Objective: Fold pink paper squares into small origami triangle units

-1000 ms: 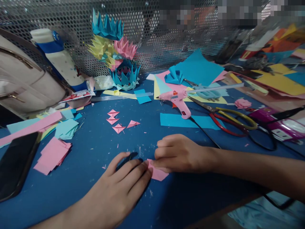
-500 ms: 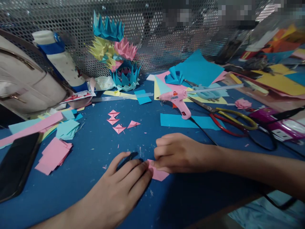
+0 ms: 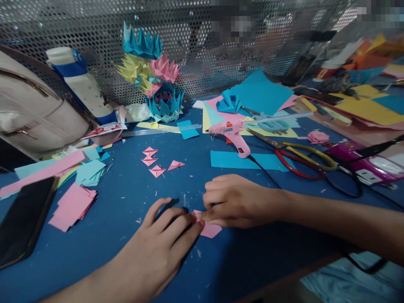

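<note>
A small piece of pink paper (image 3: 212, 230), partly folded, lies on the blue table between my hands. My left hand (image 3: 162, 242) holds its left edge with thumb and fingertips, while the little finger reaches out over the table. Curled fingers of my right hand (image 3: 238, 202) press on the paper's upper edge, and they hide part of the fold. Just beyond, several small folded pink triangles (image 3: 157, 170) lie in a loose group. At the left is a stack of pink paper squares (image 3: 73, 206).
A pink glue gun (image 3: 235, 136), a blue paper strip (image 3: 252, 160) and scissors (image 3: 303, 158) lie beyond my right hand. Folded paper flowers (image 3: 166, 101) and a bottle (image 3: 85, 88) stand by the perforated metal panel. A phone (image 3: 27, 221) lies at the left.
The view has shifted slightly. Both hands stay on the pink paper, their fingers moving only a little closer together along the fold.
</note>
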Motion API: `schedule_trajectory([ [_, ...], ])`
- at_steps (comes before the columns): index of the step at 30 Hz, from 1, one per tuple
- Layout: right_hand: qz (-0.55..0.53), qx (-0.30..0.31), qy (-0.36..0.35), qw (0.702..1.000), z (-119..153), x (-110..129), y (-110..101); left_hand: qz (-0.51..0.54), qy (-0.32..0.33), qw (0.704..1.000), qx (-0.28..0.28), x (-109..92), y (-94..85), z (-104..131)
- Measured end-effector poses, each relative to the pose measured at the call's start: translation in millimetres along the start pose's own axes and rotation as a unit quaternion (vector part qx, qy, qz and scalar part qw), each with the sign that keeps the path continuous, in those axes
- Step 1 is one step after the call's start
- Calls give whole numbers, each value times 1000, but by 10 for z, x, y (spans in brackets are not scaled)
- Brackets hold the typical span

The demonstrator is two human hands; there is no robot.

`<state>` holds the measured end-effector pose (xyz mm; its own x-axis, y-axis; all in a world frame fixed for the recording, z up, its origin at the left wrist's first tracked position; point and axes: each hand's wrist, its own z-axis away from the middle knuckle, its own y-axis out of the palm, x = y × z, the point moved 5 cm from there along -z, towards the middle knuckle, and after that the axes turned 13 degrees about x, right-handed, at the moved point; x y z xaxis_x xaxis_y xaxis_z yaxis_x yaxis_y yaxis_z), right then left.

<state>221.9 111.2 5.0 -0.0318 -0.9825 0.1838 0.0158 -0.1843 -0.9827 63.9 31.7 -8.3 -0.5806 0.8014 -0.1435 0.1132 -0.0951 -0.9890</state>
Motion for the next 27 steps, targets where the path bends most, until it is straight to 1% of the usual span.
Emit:
schedule_trajectory([
  [3,14,-20,18,1000,3,5,-15,2,0,1000,0,-2,-8,-11],
  [9,13,-47,25,998,15,4,-17,6,-3,1000,-4,-7,-7,-8],
  [13,-22,-58,33,998,7,-24,23,9,1,1000,-3,-14,9,-1],
  [16,-52,-47,42,997,-21,-38,48,8,-3,1000,-6,-10,9,-4],
  [20,-41,-9,44,998,-39,-20,-4,8,-6,1000,-7,-13,8,0],
  [22,-25,36,35,998,-19,4,-59,4,-4,1000,0,-18,20,9],
  [25,-3,125,22,992,47,43,-138,-1,-2,1000,7,-18,21,26],
  [27,5,148,21,989,92,56,-192,0,3,1000,15,-16,-1,27],
])
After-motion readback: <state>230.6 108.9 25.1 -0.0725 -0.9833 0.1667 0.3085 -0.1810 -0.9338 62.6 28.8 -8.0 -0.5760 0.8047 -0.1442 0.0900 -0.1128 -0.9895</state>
